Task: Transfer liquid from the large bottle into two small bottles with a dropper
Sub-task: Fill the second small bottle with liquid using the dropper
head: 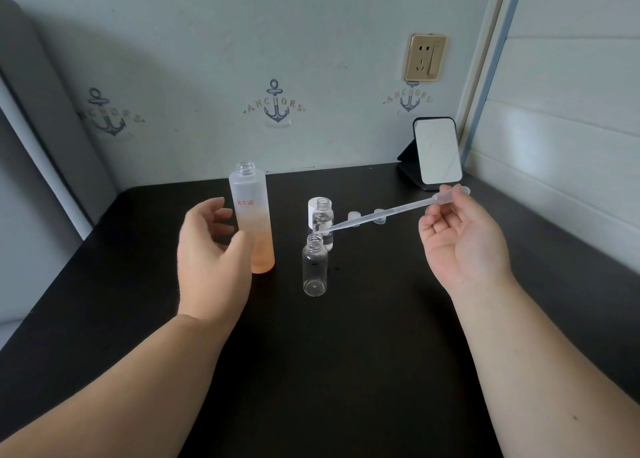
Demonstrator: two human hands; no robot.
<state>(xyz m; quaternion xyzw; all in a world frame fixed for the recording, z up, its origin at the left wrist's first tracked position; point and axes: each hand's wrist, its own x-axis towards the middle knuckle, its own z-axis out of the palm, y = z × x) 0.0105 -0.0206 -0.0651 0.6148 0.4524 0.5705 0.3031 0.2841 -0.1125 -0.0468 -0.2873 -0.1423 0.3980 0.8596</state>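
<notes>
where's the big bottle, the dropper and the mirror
big bottle (250, 211): head view, on its frosted body.
dropper (388, 211): head view, on the middle of its thin tube.
mirror (438, 152): head view, on the glass face.

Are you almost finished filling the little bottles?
About halfway, it seems. The far small bottle already holds some liquid. The right hand pinches the dropper, its tip just above the near small bottle, which looks empty. All bottles, including the large bottle, are uncapped.

Bare near table (346, 371); bottles (314, 267) mid-table.
</notes>
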